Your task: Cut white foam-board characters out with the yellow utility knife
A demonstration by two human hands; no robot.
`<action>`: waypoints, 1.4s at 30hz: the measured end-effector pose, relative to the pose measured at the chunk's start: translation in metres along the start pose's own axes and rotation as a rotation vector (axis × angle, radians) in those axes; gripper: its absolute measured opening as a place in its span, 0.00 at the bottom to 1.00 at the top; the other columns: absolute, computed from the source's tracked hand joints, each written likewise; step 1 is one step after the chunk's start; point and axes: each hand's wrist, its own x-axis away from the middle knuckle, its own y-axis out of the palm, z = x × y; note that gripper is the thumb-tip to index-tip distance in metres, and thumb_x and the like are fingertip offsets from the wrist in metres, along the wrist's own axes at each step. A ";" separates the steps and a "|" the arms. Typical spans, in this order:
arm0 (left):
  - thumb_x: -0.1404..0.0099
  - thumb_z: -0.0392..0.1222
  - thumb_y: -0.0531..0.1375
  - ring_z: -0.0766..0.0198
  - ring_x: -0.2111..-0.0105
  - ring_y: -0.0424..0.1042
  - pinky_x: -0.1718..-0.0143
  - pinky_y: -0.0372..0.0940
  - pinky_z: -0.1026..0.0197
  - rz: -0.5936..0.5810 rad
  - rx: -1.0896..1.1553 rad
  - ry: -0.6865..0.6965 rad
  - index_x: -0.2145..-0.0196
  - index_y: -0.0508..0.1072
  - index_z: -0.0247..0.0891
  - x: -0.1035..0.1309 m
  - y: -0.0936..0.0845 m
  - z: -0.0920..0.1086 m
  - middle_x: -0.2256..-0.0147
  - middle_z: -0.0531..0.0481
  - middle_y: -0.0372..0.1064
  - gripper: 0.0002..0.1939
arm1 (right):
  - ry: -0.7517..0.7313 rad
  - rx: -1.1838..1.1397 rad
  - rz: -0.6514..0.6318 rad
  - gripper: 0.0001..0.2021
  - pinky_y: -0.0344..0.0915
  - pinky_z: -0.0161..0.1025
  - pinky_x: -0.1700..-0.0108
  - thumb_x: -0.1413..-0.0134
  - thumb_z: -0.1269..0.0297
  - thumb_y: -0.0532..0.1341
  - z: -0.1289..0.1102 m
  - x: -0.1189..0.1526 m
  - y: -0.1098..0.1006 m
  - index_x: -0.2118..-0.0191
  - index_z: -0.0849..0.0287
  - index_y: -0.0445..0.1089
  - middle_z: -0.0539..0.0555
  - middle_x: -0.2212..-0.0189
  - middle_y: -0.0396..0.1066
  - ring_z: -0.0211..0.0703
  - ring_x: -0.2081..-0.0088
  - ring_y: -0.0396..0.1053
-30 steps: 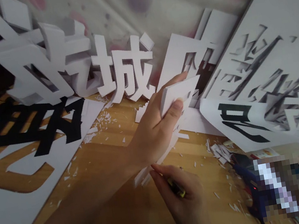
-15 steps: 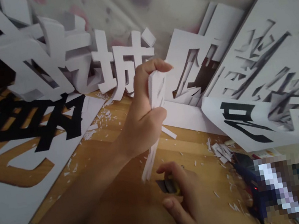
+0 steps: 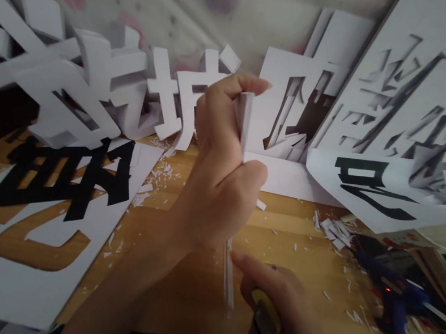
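In the middle of the head view, my left hand (image 3: 227,189) is closed around a white foam piece (image 3: 246,120), gripped between bent fingers and thumb. Much of that piece is hidden behind the hand. A thin white strip (image 3: 228,278) shows below the wrist; whether it belongs to the held piece I cannot tell. Lower down, my right hand (image 3: 282,306) curls around a yellow and dark grey tool (image 3: 267,317) that looks like a utility knife, mostly covered by the fingers. The two hands are apart.
Thick white foam characters (image 3: 65,102) stand behind. At left lie a black character cutout (image 3: 80,186) and a white cut-out sheet (image 3: 26,299). Pierced white boards (image 3: 430,96) lean at right, above a blue glue gun (image 3: 392,292). Small scraps (image 3: 336,233) litter the wooden table.
My left hand has turned and shifted slightly right with the foam piece, which now shows edge-on. My right hand has dropped lower, the tool tilting within it. The view has shifted slightly.
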 end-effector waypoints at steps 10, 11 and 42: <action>0.31 0.54 0.53 0.52 0.31 0.48 0.34 0.56 0.48 -0.290 0.144 -0.001 0.38 0.60 0.50 -0.003 -0.030 -0.008 0.32 0.51 0.50 0.25 | 0.072 -0.523 0.047 0.11 0.57 0.30 0.75 0.38 0.51 0.60 0.006 -0.058 -0.003 0.59 0.53 0.64 0.44 0.75 0.64 0.32 0.76 0.60; 0.31 0.56 0.53 0.51 0.33 0.53 0.35 0.58 0.47 -0.347 0.025 -0.081 0.39 0.63 0.51 0.001 -0.034 -0.003 0.34 0.50 0.55 0.25 | 0.091 -0.590 0.101 0.12 0.56 0.30 0.75 0.38 0.50 0.60 0.005 -0.067 -0.009 0.61 0.54 0.63 0.45 0.75 0.62 0.32 0.76 0.59; 0.26 0.43 0.43 0.53 0.67 0.75 0.73 0.47 0.60 -0.249 -1.595 -0.065 0.59 0.63 0.41 0.004 -0.021 0.040 0.70 0.49 0.72 0.11 | 0.207 -0.297 0.079 0.06 0.50 0.35 0.75 0.34 0.65 0.46 -0.030 -0.100 -0.041 0.66 0.54 0.51 0.49 0.75 0.66 0.36 0.77 0.61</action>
